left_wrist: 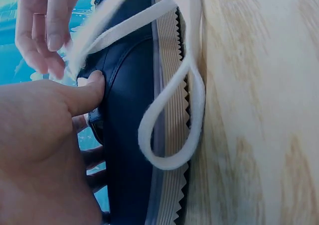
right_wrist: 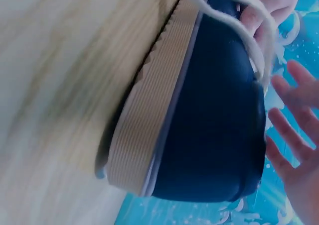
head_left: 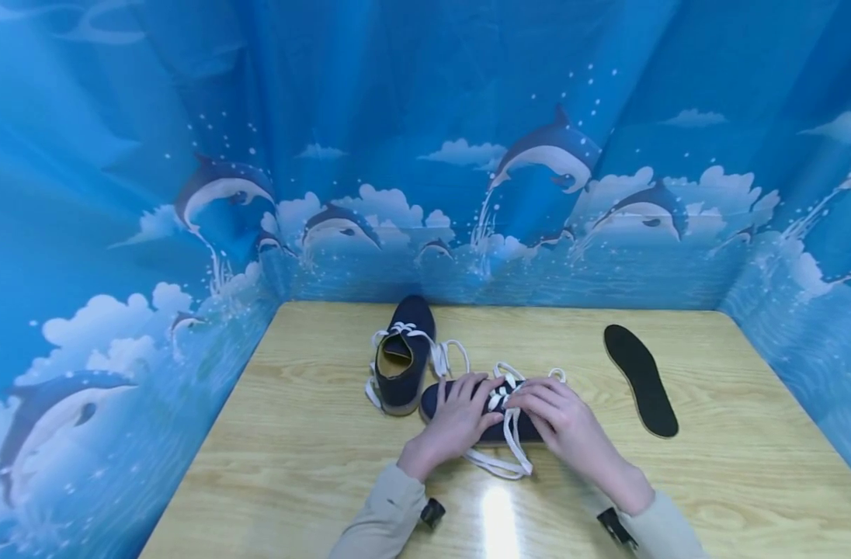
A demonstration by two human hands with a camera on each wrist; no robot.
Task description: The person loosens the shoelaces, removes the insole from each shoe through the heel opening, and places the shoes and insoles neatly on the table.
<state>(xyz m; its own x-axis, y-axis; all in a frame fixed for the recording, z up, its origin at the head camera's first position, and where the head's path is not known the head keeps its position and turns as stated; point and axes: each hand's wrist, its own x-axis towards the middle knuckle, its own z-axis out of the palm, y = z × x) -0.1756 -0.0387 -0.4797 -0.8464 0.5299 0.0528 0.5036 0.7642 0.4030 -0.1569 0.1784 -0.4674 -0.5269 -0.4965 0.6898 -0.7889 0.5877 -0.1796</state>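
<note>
A dark navy sneaker [head_left: 494,433] with white laces lies sideways before me, its toe to the left. My left hand [head_left: 460,411] grips it across the front of the upper, the thumb [left_wrist: 92,91] at the lacing edge and the other fingers over the far side. Over the lacing is my right hand [head_left: 565,419]; in the right wrist view its fingers [right_wrist: 286,133] are spread loosely beside the shoe's upper edge, nothing gripped in them. A white lace [left_wrist: 172,158] loops down over the tan ribbed sole side [right_wrist: 137,135]. The shoe's opening is partly hidden by my right hand.
A second navy sneaker [head_left: 415,373] stands upright at the back left, toe away, its laces hanging loose. To the right a black insole [head_left: 642,380] lies flat on the wooden table [head_left: 279,458]. A blue dolphin-print curtain [head_left: 411,116] rises at the back and sides.
</note>
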